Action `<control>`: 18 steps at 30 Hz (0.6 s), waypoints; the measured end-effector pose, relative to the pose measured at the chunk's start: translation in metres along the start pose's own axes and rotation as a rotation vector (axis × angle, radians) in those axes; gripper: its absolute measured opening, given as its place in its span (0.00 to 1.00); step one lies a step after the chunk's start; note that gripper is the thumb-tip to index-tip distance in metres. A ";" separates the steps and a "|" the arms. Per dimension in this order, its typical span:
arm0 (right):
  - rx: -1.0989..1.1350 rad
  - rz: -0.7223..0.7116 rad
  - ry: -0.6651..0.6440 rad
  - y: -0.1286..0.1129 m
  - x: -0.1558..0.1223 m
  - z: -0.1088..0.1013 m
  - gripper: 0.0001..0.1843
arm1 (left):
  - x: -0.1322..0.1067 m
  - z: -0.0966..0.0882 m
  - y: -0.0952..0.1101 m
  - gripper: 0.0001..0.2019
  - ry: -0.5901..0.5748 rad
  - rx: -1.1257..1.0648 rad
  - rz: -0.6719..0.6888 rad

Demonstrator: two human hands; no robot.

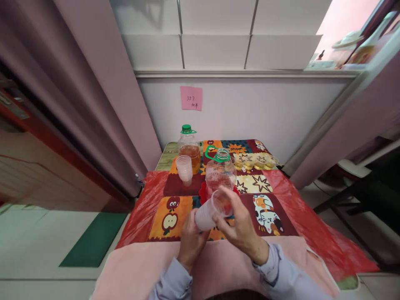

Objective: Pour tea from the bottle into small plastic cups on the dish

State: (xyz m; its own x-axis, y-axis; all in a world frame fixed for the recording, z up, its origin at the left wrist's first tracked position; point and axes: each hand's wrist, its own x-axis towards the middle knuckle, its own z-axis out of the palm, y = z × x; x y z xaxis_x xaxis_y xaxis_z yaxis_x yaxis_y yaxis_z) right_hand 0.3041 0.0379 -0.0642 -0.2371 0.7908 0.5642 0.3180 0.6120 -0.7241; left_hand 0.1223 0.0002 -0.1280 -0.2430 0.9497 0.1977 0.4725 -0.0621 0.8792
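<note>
Both of my hands hold a stack of clear plastic cups, tilted with its mouth toward the far right. My left hand grips the base of the stack. My right hand has its fingers closed round the rim end. Just beyond the cups stands an open clear jug with a green ring handle and reddish liquid low inside. A second jug with a green cap and amber liquid stands behind on the left. An upside-down stack of cups rests in front of it.
A small table carries a colourful cartoon cloth over a red plastic sheet. Several small filled cups line the far right of the cloth. A pink note is stuck on the wall. A curtain hangs on the left.
</note>
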 end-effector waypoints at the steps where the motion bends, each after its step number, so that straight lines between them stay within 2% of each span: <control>1: -0.036 -0.044 -0.041 0.003 -0.005 0.002 0.41 | -0.002 0.001 0.001 0.27 -0.009 -0.017 -0.007; 4: -0.096 -0.126 -0.185 0.009 -0.018 0.007 0.53 | -0.004 0.003 -0.001 0.28 -0.023 -0.079 -0.044; 6: -0.110 -0.130 -0.217 0.013 -0.019 0.004 0.57 | 0.000 0.002 -0.009 0.28 -0.002 -0.083 -0.081; 7: -0.104 -0.114 -0.182 0.018 -0.017 -0.003 0.57 | 0.003 0.001 -0.014 0.28 0.023 -0.072 -0.102; 9: -0.070 -0.046 -0.005 0.039 -0.005 -0.026 0.52 | 0.012 -0.004 -0.028 0.29 0.122 -0.042 -0.152; 12: -0.054 0.161 0.372 0.101 0.026 -0.084 0.40 | 0.025 -0.012 -0.049 0.33 0.275 -0.021 -0.231; 14: -0.116 0.394 0.593 0.156 0.046 -0.128 0.37 | 0.032 -0.015 -0.059 0.33 0.290 0.006 -0.282; 15: -0.174 0.542 0.653 0.184 0.055 -0.147 0.36 | 0.034 -0.016 -0.063 0.34 0.282 0.028 -0.301; 18: -0.232 0.715 0.663 0.252 0.075 -0.186 0.42 | 0.036 -0.018 -0.074 0.35 0.256 0.085 -0.337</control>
State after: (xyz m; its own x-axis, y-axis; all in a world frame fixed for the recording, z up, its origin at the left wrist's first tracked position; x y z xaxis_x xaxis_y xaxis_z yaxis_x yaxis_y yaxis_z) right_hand 0.5378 0.2500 -0.1309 0.6166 0.7652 0.1849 0.3739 -0.0780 -0.9242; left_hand 0.0636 0.0334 -0.1781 -0.5929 0.8051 0.0157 0.3964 0.2748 0.8760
